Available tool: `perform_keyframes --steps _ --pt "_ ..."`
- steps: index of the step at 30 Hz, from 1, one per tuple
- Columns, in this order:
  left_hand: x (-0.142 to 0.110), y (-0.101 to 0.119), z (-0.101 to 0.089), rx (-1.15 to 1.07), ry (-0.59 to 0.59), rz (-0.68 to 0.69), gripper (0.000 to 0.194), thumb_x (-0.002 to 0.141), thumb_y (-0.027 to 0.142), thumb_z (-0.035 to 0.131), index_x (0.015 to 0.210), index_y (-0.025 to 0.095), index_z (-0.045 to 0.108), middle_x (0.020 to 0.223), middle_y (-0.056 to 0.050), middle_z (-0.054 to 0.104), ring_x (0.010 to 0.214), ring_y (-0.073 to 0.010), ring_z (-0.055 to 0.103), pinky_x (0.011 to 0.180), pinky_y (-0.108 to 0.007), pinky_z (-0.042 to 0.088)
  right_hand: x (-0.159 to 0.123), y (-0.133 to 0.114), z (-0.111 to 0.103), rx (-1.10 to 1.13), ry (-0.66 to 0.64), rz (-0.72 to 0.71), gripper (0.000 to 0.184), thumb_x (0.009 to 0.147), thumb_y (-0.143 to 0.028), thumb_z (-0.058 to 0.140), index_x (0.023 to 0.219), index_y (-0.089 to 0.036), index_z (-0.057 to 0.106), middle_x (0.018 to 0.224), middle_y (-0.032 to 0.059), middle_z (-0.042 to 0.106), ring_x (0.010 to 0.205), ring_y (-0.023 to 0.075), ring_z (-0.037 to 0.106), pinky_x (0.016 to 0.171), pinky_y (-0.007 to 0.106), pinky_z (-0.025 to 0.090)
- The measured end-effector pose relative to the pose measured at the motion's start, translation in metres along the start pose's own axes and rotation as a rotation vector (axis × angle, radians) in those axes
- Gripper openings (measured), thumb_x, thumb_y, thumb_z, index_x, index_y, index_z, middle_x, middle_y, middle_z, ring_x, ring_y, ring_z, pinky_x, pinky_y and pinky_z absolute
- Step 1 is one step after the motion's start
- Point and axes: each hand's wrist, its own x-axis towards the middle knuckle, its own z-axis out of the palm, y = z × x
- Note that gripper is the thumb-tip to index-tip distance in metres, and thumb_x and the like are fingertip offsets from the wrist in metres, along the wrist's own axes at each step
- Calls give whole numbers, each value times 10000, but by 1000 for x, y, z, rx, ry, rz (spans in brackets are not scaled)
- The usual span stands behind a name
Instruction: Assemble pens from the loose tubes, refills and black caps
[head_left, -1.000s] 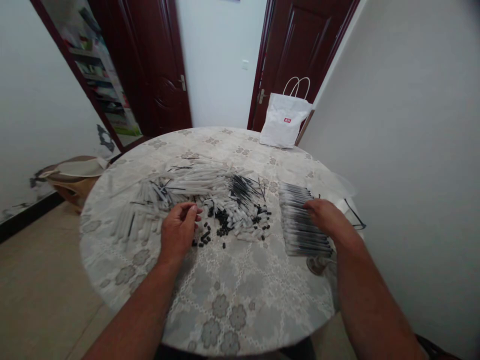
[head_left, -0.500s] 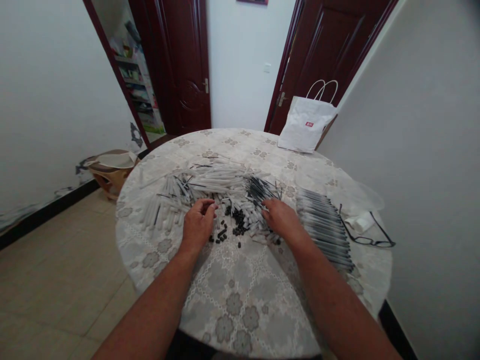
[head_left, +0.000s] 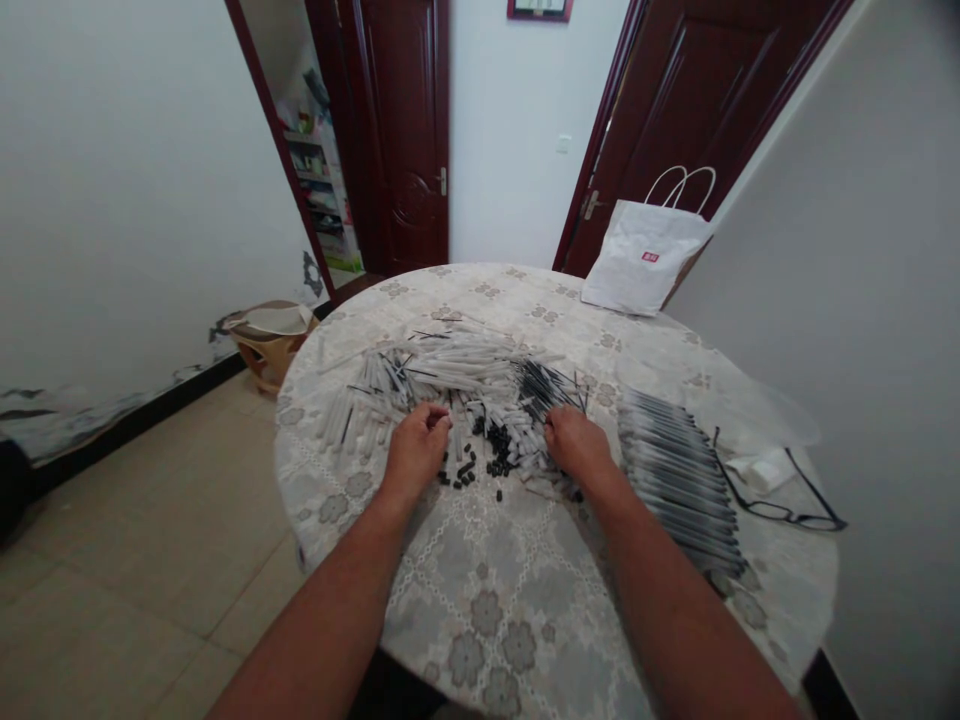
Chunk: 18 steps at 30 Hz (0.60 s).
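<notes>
My left hand (head_left: 420, 442) is closed, thumb and fingertips together, over the near left side of a heap of pale, translucent pen barrels (head_left: 472, 368). Whatever it pinches is too small to make out. My right hand (head_left: 579, 442) has its fingers curled down beside short white pieces (head_left: 525, 425) and thin black pen refills (head_left: 544, 385). Its fingertips are partly hidden, so what they grip does not show. Between the hands lie small black plugs (head_left: 498, 447), some loose on the cloth.
Right of my right arm, a row of dark-filled pens (head_left: 679, 480) lies side by side. Beyond it are eyeglasses (head_left: 795, 515) and a small white roll (head_left: 765, 470). A white paper bag (head_left: 645, 255) stands at the table's far right. Patterned cloth (head_left: 480, 580) covers the round table.
The whole view has shifted, so the table sits further right. My left hand's fingers have drawn closer together. My right hand's fingers are more curled at the white pieces.
</notes>
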Motion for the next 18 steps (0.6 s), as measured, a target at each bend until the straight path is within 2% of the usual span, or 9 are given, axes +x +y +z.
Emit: perform_keyframes --steps 2,5,10,14,18 --pt "-1 0 -1 137 -20 51 188 878 318 580 954 201 705 927 -94 752 846 -246 687 774 -340 477 -2 1 0 4 15 12 231 1009 -269 436 1066 -162 632 1128 147 663 1015 238 661 801 305 451" --pt "-4 8 2 360 -83 104 202 906 311 565 1022 201 687 946 -126 749 900 -285 699 804 -369 474 -5 3 -3 60 105 23 195 1000 -252 449 1065 -158 606 1102 141 672 998 232 657 801 295 431" --pt "-10 29 15 734 -203 82 267 900 331 584 1105 168 637 964 -174 735 939 -335 706 792 -397 497 -10 6 -18 157 253 -10 163 1000 -237 449 1057 -157 579 989 121 707 871 223 663 728 290 387" --pt "-7 38 24 860 -224 51 327 893 287 571 1176 128 603 986 -197 732 940 -353 713 789 -413 521 -19 5 -34 214 319 -62 165 1003 -256 455 1070 -154 566 844 100 716 724 220 654 641 291 329" --pt "0 37 27 868 -248 -15 270 869 192 543 1106 106 641 1006 -231 726 969 -355 714 813 -410 522 -29 3 -41 333 355 -133 186 1005 -281 449 1098 -164 560 830 92 723 689 228 665 618 291 329"
